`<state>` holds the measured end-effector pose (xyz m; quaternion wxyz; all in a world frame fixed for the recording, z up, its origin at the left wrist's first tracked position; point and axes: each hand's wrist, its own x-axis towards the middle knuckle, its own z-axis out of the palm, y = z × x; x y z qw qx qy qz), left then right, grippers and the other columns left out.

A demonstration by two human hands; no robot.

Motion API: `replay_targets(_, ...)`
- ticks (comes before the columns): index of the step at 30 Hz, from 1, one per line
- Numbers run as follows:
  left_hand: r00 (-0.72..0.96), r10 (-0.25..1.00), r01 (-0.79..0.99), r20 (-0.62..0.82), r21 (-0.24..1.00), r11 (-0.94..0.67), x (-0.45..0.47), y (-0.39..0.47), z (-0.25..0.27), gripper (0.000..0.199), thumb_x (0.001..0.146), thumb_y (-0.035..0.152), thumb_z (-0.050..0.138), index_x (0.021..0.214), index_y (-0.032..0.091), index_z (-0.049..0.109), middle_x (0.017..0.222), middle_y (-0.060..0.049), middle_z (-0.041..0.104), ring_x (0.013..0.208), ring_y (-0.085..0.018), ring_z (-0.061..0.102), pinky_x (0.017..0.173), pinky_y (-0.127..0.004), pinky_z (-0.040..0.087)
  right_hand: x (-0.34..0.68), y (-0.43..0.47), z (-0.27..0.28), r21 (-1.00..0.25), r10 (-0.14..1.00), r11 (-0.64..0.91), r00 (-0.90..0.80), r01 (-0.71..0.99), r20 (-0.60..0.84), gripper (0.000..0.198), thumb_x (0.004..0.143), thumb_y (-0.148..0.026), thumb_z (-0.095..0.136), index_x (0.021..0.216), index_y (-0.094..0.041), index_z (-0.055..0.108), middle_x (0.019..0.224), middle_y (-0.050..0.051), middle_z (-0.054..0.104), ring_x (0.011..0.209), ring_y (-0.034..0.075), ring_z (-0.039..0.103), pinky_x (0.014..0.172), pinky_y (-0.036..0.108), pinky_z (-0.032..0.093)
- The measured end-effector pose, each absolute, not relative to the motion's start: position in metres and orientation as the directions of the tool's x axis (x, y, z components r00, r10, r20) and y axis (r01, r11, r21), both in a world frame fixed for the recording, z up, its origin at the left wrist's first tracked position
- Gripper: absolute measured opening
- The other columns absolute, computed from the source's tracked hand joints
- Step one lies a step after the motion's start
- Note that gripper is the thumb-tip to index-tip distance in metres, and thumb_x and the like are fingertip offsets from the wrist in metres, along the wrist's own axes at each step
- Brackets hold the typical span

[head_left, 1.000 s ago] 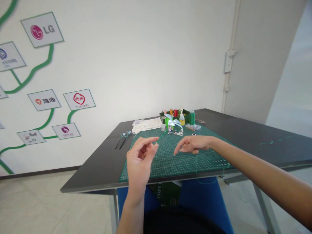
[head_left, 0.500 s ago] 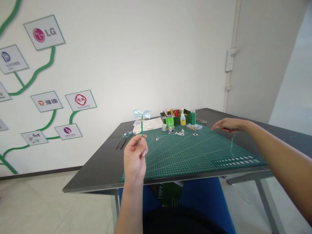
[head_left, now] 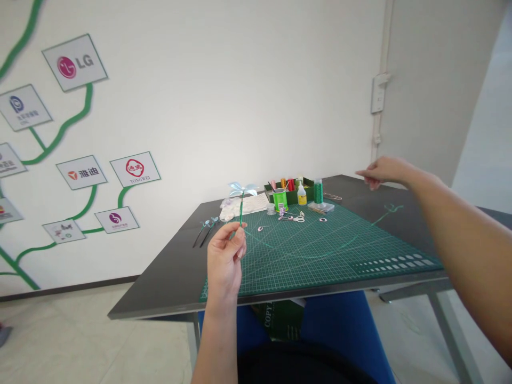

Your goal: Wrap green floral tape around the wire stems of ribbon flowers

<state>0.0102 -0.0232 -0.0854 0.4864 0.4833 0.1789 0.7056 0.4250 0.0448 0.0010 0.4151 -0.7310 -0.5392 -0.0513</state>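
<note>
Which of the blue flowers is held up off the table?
The upright flower, pinched by its green stem in the left hand. The other blue flowers lie on the table left of the cutting mat, with dark sticks.

Before you, the counter (head_left: 168,272) bears a green gridded mat (head_left: 288,280). Near the mat's far edge stand a lime-green cup (head_left: 280,199) and a yellow-labelled bottle (head_left: 302,198), with a dark green tray (head_left: 292,197) behind them. Leftward, your wall (head_left: 240,106) shows an LG sign (head_left: 75,62).

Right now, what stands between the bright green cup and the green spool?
In the head view, a white bottle with a yellow label stands between the cup and the spool.
</note>
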Motion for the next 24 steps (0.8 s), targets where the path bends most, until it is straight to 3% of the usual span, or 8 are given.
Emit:
replay_targets(3,-0.083,0.858,-0.48,0.507,0.734,-0.48,0.014,-0.025,-0.085,0.026,0.063,0.028,0.101,0.082,0.019,0.085,0.073,-0.003,0.077,0.047,-0.003,0.04,0.043,-0.017,0.029,0.402,0.039,0.009,-0.46,0.834,-0.126,0.345,0.879,0.431,0.036,0.106,-0.033,0.068,0.076,-0.013,0.069,0.072,0.0,0.066,0.067,0.013,0.066,0.067,0.027,0.052)
replay_targets(6,-0.082,0.854,-0.462,0.513,0.74,-0.489,0.019,-0.027,-0.085,0.027,0.063,0.03,0.101,0.082,0.019,0.085,0.07,-0.002,0.075,0.046,-0.004,0.04,0.042,-0.018,0.028,0.367,0.026,0.012,-0.388,0.81,-0.135,0.327,0.912,0.487,0.045,0.099,-0.032,0.074,0.059,-0.013,0.064,0.071,0.012,0.068,0.08,0.023,0.069,0.069,0.038,0.04)
replay_targets(9,-0.063,0.852,-0.438,0.52,0.752,-0.492,0.024,-0.031,-0.086,0.026,0.066,0.031,0.099,0.082,0.018,0.083,0.065,0.001,0.07,0.046,-0.004,0.04,0.042,-0.018,0.027,0.32,0.002,0.001,-0.375,0.737,-0.126,0.34,0.918,0.584,0.039,0.104,-0.034,0.062,0.074,-0.012,0.072,0.085,0.022,0.074,0.089,0.031,0.07,0.073,0.041,0.04)
replay_targets(11,-0.053,0.845,-0.404,0.532,0.762,-0.505,0.027,-0.033,-0.087,0.025,0.068,0.031,0.098,0.083,0.018,0.083,0.064,0.002,0.067,0.047,-0.005,0.039,0.043,-0.019,0.027,0.285,-0.018,-0.014,-0.43,0.722,0.058,0.259,0.901,0.641,0.038,0.105,-0.039,0.06,0.079,-0.015,0.074,0.084,0.017,0.077,0.086,0.03,0.071,0.078,0.041,0.046)
replay_targets(13,-0.044,0.829,-0.365,0.557,0.764,-0.532,0.029,-0.036,-0.088,0.024,0.072,0.033,0.096,0.085,0.018,0.083,0.068,0.002,0.066,0.048,-0.005,0.039,0.043,-0.019,0.028,0.25,-0.037,-0.032,-0.552,0.734,0.42,0.088,0.72,0.674,0.028,0.102,-0.038,0.063,0.089,-0.018,0.076,0.092,0.013,0.081,0.087,0.027,0.073,0.085,0.04,0.052)
replay_targets(15,-0.035,0.806,-0.328,0.59,0.755,-0.567,0.031,-0.038,-0.088,0.023,0.075,0.035,0.095,0.087,0.019,0.083,0.071,0.002,0.064,0.05,-0.005,0.039,0.044,-0.018,0.03,0.218,-0.052,-0.052,-0.667,0.76,0.609,-0.073,0.43,0.646,0.026,0.101,-0.04,0.063,0.109,-0.02,0.078,0.105,0.01,0.082,0.098,0.026,0.075,0.09,0.039,0.056)
replay_targets(20,-0.027,0.771,-0.278,0.636,0.736,-0.617,0.032,-0.043,-0.089,0.022,0.078,0.037,0.095,0.087,0.02,0.084,0.073,0.002,0.061,0.055,-0.007,0.045,0.048,-0.018,0.037,0.167,-0.067,-0.088,-0.813,0.813,0.582,-0.036,0.028,0.581,0.038,0.101,-0.045,0.064,0.126,-0.018,0.072,0.081,0.004,0.074,0.076,0.021,0.072,0.071,0.033,0.057)
replay_targets(24,-0.022,0.762,-0.238,0.648,0.737,-0.633,0.031,-0.043,-0.091,0.02,0.081,0.036,0.093,0.091,0.021,0.085,0.075,0.001,0.063,0.06,-0.009,0.049,0.052,-0.019,0.04,0.158,-0.069,-0.095,-0.803,0.802,0.596,0.037,0.019,0.596,0.033,0.1,-0.045,0.065,0.111,-0.017,0.078,0.054,-0.007,0.046,0.049,0.014,0.04,0.048,0.027,0.033)
